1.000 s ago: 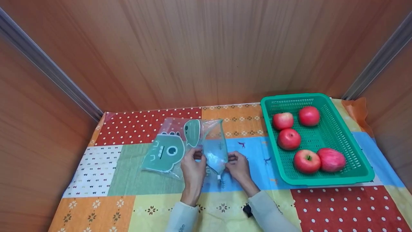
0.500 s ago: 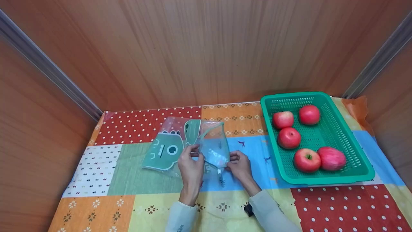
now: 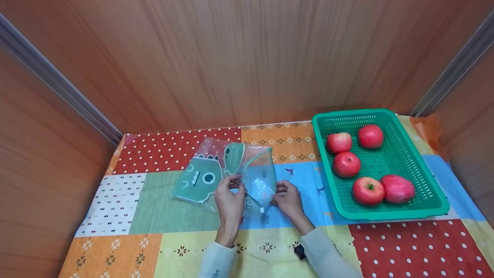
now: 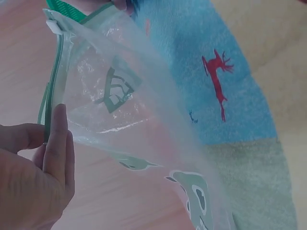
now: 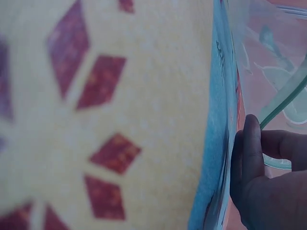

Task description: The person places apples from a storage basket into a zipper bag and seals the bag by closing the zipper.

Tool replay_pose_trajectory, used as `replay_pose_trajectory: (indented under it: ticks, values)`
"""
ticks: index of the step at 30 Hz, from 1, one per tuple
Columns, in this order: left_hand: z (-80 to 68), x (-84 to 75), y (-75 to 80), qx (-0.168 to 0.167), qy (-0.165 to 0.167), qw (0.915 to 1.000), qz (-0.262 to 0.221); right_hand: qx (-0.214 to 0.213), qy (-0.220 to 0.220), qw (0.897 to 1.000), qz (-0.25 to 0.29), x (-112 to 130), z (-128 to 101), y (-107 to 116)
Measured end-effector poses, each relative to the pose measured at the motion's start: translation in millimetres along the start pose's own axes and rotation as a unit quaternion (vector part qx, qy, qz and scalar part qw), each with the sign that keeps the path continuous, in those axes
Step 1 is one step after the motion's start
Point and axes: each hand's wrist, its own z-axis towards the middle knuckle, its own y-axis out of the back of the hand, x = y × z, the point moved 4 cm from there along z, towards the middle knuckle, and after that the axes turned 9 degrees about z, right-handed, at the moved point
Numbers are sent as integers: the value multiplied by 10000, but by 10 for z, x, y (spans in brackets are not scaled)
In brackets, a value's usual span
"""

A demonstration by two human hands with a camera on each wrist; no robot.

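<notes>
Clear zip bag (image 3: pixel 259 181) with green dinosaur print is held open above the bench (image 3: pixel 154 208), left of the apple basket (image 3: pixel 424 200), each mouth edge pinched by the left hand (image 3: pixel 230 197) and right hand (image 3: pixel 287 199).

Even, soft light fills the head view, with faint shadows and wooden walls streaked toward the edges. Both wrist views are blurred at close range; the tablecloth (image 5: pixel 120 120) pattern is out of focus, the right hand (image 5: pixel 268 177) dark in shadow.
</notes>
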Motion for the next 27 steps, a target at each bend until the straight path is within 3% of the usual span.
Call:
replay_pose_trajectory:
  ticks: [7, 19, 27]
  values:
    - [-15, 37, -68, 219, -28, 9997, -100, 262, 208, 9993, -137, 49, -40, 1]
    - [-30, 70, -95, 378, 159, 9991, -132, 240, 683, 9943, -787, 252, -119, 124]
    - [-27, 70, -93, 392, 225, 9989, -119, 153, 1316, 9827, -1291, 442, -238, 251]
